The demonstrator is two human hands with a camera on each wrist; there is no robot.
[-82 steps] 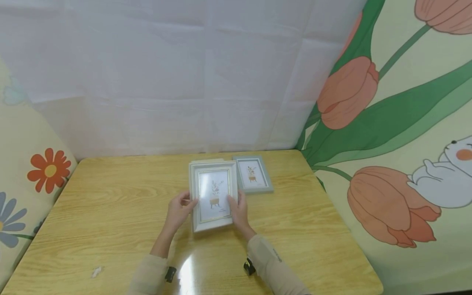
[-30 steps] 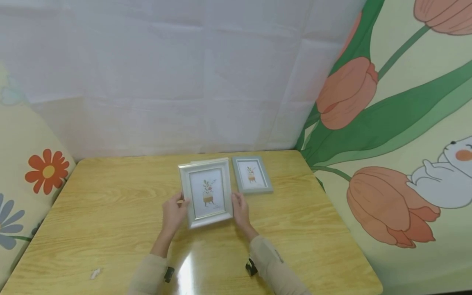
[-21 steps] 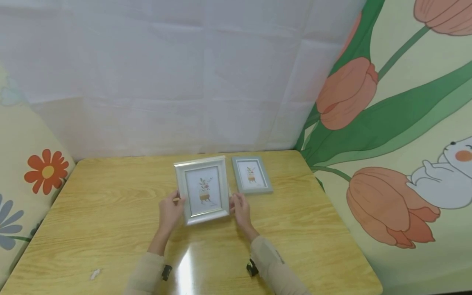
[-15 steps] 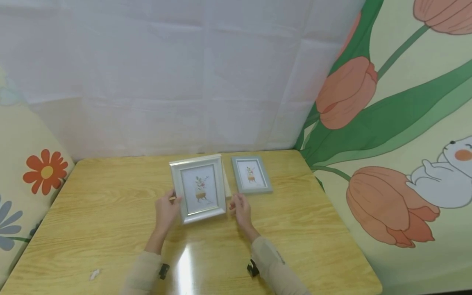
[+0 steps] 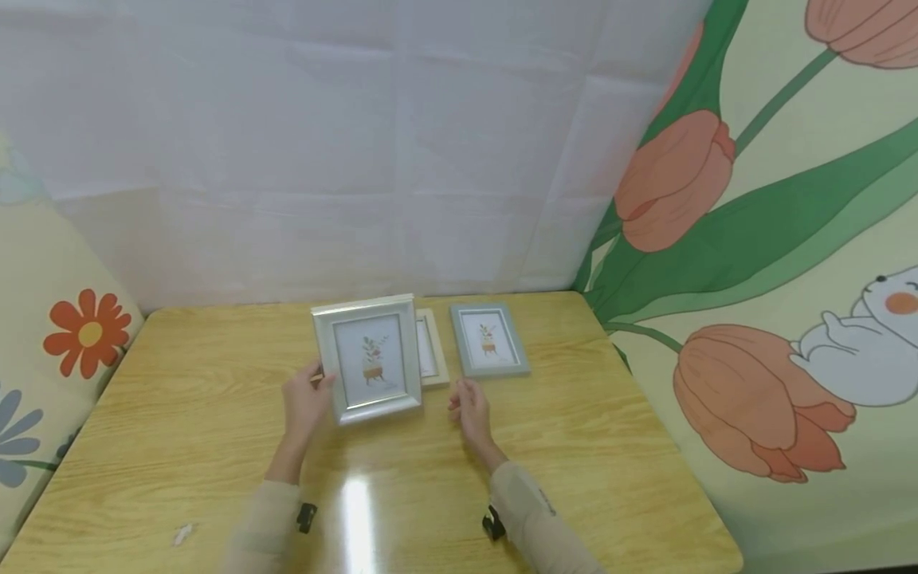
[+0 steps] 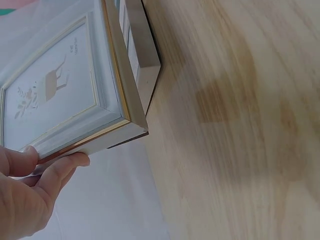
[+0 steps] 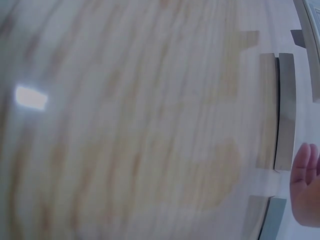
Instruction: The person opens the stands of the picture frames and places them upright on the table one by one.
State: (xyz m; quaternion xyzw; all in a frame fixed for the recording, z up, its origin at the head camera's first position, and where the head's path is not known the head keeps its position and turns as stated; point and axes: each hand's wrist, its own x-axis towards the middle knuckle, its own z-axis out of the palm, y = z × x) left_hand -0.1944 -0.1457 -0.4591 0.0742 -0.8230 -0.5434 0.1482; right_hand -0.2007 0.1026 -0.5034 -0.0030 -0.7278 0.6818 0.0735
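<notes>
My left hand point(image 5: 306, 404) pinches the left edge of a silvery-white picture frame point(image 5: 373, 360) with a plant print inside. In the left wrist view, thumb and fingers grip one side of that picture frame point(image 6: 102, 107), which is tilted up above the table. A cream picture frame point(image 5: 439, 363) lies on the table, partly hidden behind the held one. To its right lies a grey-blue picture frame point(image 5: 495, 371) with a similar print. My right hand point(image 5: 472, 412) holds nothing, its fingers loosely curled, just in front of the two lying frames. The right wrist view catches this hand point(image 7: 306, 192) at its edge.
The wooden table point(image 5: 588, 470) reaches back to a white cloth backdrop point(image 5: 287, 159). A small whitish scrap point(image 5: 183, 534) lies at the front left. Wall hangings with flowers point(image 5: 89, 335) and tulips point(image 5: 746, 399) stand at both sides.
The silvery-white frame has moved left and tilted up in my left hand, uncovering part of the cream frame. My right hand has let go of it and stayed near the same spot.
</notes>
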